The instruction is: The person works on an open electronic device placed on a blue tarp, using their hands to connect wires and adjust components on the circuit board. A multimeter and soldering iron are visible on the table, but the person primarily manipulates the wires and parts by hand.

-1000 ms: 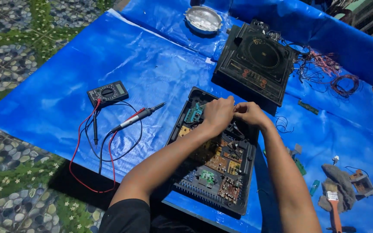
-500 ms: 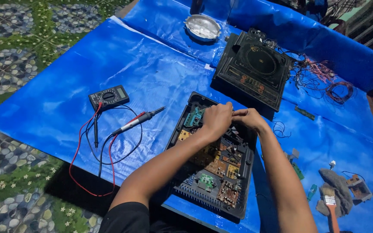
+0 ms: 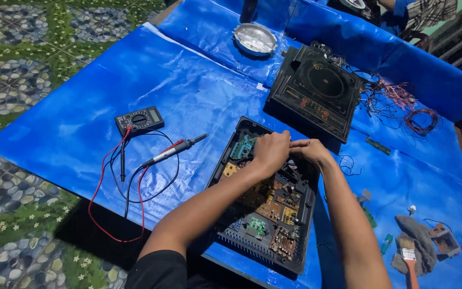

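Open black appliance base (image 3: 263, 214) lies on blue tarp (image 3: 188, 91), circuit boards exposed. Left hand (image 3: 270, 151) and right hand (image 3: 308, 151) curl together over its far end; what they grip is hidden.

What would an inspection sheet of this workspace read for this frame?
Surface: blue tarp.
Job's things: opened appliance base, circuit boards exposed; black cooktop cover behind it.
Clutter: metal dish, paintbrush, grey rag.
Grippers: left hand and right hand meet inside the base; whether they hold anything cannot be told.
Cables: multimeter with red and black leads; loose wires.
Surroundings: patterned tile floor.
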